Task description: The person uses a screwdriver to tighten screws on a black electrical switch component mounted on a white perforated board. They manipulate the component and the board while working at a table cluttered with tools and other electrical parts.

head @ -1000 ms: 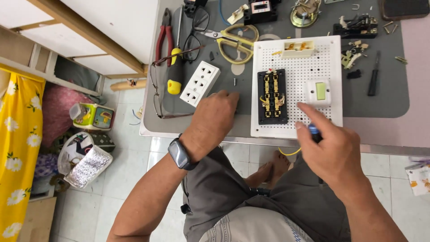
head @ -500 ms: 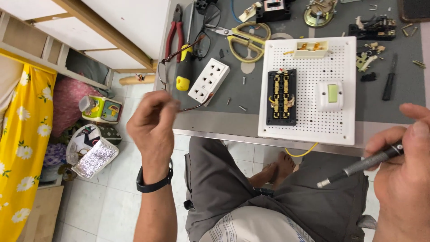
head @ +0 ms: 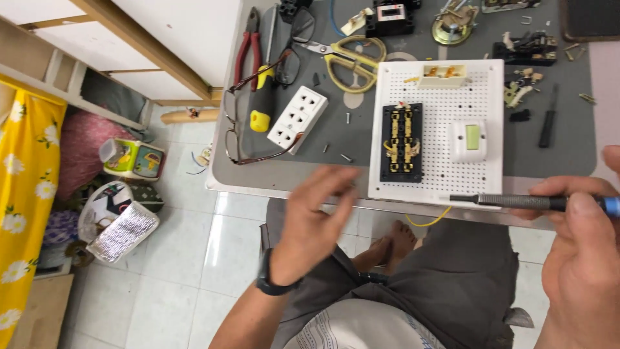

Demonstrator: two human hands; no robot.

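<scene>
Left hand [head: 314, 220] back near white board [head: 439, 174].

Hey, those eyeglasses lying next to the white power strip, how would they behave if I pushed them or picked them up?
The eyeglasses look thin-framed, so probably light and easy to slide across the smooth grey tabletop. Their temples are unfolded, one lying against the white power strip, so a push may snag or drag it. Lenses and slim hinges seem fragile; lifting by one temple would likely let them swing.

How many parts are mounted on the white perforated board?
3. A cream terminal block with brass contacts at the top edge, a black rectangular socket base with brass fittings on the left, and a white switch with a green rocker on the right of the white perforated board.
</scene>
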